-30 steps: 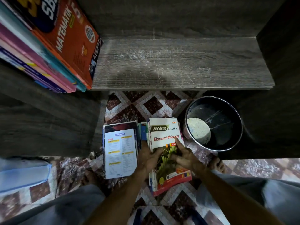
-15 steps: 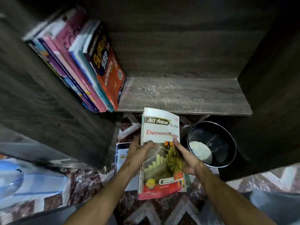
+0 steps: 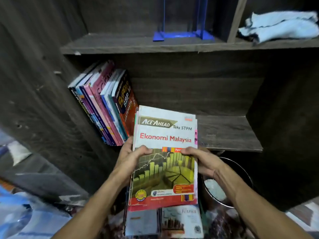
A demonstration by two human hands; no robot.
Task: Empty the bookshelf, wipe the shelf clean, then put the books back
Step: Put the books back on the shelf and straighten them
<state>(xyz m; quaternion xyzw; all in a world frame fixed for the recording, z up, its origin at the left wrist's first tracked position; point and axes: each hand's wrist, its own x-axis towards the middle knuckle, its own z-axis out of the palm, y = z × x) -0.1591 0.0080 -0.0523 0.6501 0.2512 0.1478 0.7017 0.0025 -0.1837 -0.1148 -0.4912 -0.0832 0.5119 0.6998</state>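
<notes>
A dark wood-grain bookshelf (image 3: 43, 83) fills the view. Its lower shelf board (image 3: 224, 131) is the reference for every place below.

At the left end of that board stands a row of colourful paperback textbooks (image 3: 107, 107), leaning left against the side wall. The rest of the board, to the right of them, is bare wood.

A thin bundle of paperbacks topped by a white and red "Ekonomi Malaysia" textbook (image 3: 165, 131) is held over the board's front edge, just right of the leaning row. Its cover faces up toward the camera. Its long axis runs from the person toward the back of the board, with the title end pointing away and slightly up. The spine is on the left.

The left hand (image 3: 127, 157) grips the spine side and the right hand (image 3: 203, 161) grips the open side. Each thumb is pressed flat on the cover. The fingers are curled behind the bundle and hidden.

The step appears to be putting books back. To do it well, keep squeezing from both sides so the bundle does not fan open. Tip it upright so its bottom edge lands on the board, turn the spine outward, then slide it left against the leaning row to steady both.
</notes>
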